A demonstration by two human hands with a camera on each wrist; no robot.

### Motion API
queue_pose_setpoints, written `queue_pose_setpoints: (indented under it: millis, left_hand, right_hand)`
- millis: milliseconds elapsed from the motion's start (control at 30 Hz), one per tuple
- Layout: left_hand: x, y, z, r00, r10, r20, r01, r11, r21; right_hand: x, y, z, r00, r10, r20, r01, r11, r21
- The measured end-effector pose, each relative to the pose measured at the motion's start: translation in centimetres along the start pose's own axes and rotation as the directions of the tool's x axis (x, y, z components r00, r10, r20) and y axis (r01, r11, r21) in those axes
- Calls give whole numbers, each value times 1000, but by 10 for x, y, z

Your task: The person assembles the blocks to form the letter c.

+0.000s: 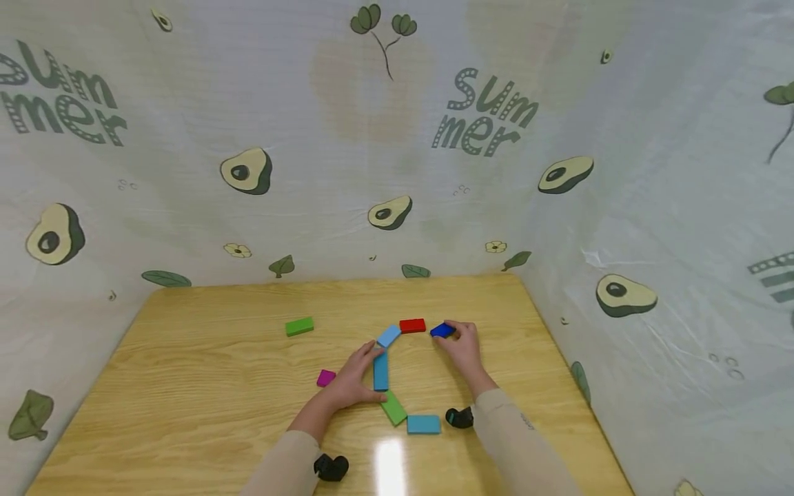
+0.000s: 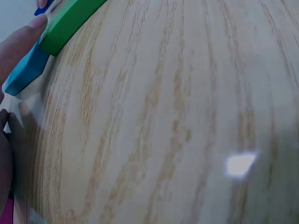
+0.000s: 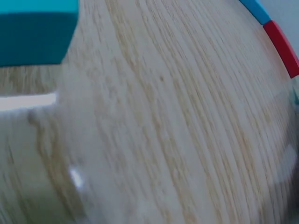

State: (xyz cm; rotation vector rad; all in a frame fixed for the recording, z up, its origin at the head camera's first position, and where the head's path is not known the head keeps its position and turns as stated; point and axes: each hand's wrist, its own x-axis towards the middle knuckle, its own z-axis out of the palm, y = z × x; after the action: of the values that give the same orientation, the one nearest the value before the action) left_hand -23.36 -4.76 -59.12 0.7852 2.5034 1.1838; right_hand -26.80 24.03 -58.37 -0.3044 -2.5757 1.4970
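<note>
The right hand [image 1: 465, 346] pinches a dark blue block [image 1: 442, 330] between thumb and fingers, at the right end of a curved row of flat blocks. My left hand [image 1: 352, 381] is spread beside a blue block [image 1: 381, 369], its fingers near the upper end and its thumb near the lower end. In the left wrist view the thumb [image 2: 28, 37] lies by the joint of the green block [image 2: 70, 23] and the blue one. A light blue block [image 1: 389, 336] and a red block [image 1: 412, 326] continue the row above.
Another blue block [image 1: 424, 424] lies at the lower end of the row, against the green one. A loose green block [image 1: 300, 326] sits farther left, and a magenta block [image 1: 326, 377] is beside the left hand. Patterned cloth [image 1: 397, 138] surrounds the wooden table [image 1: 205, 386].
</note>
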Motion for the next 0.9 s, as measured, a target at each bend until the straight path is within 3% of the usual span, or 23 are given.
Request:
queue_pose_setpoints:
  millis: [233, 567, 900]
  left_hand:
    - [1, -1, 2, 1000, 25, 10, -25, 999, 38]
    - [0, 4, -2, 1000, -18, 21, 17, 999, 48]
    - [0, 4, -3, 1000, -11, 29, 10, 999, 42]
  right_hand:
    - [1, 11, 6, 998, -28, -50, 24, 997, -70]
    - [1, 13, 13, 995, -54, -79, 40, 985, -168]
    - [2, 11, 14, 995, -44, -92, 28, 985, -168]
